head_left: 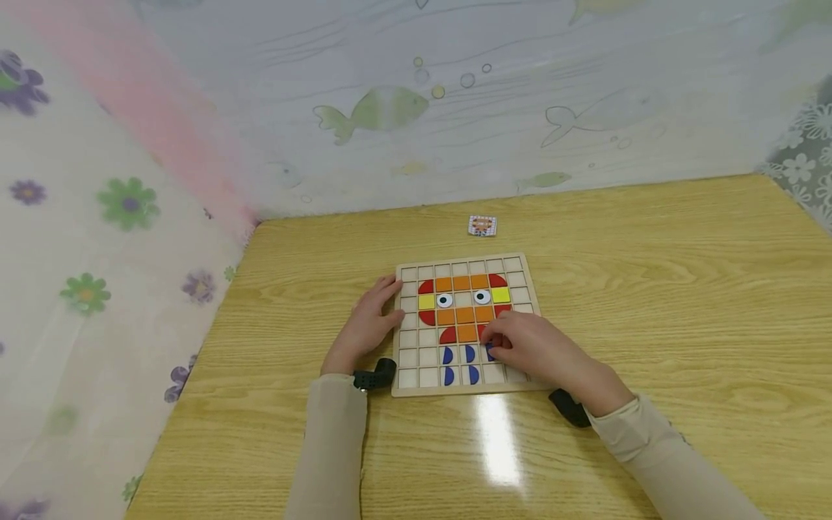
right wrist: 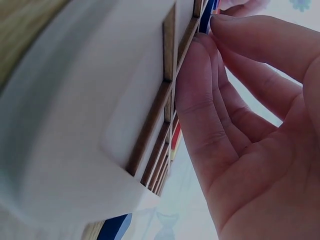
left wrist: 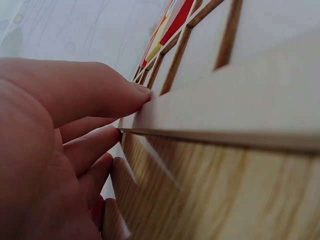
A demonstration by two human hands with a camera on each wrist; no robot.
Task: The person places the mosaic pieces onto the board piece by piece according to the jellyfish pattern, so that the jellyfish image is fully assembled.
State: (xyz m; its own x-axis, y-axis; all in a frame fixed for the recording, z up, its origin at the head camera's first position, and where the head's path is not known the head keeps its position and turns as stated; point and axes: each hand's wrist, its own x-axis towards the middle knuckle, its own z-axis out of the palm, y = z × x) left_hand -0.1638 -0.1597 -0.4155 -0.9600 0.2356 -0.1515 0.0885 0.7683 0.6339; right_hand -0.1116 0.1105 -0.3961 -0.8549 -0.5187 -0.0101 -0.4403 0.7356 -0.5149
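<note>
A square wooden grid board (head_left: 408,390) lies on the table with coloured tiles in its cells. Red quarter-round tiles (head_left: 448,336), orange squares (head_left: 464,315), yellow squares (head_left: 500,295) and two eye tiles (head_left: 444,300) fill its upper and middle rows. Several blue half-circle tiles (head_left: 448,355) sit in the lower rows. My left hand (head_left: 367,321) rests against the board's left rim, thumb and fingers touching the edge. My right hand (head_left: 536,348) reaches over the lower right cells, pinching a blue half-circle tile (right wrist: 205,19) between thumb and finger; the fingers partly hide it.
Beyond the board, a small printed picture card (head_left: 482,225) lies on the wooden table (head_left: 650,289). A wall covering with fish drawings (head_left: 390,108) rises behind the table, and a flowered one (head_left: 84,296) stands at the left. Each wrist wears a black device (head_left: 377,375).
</note>
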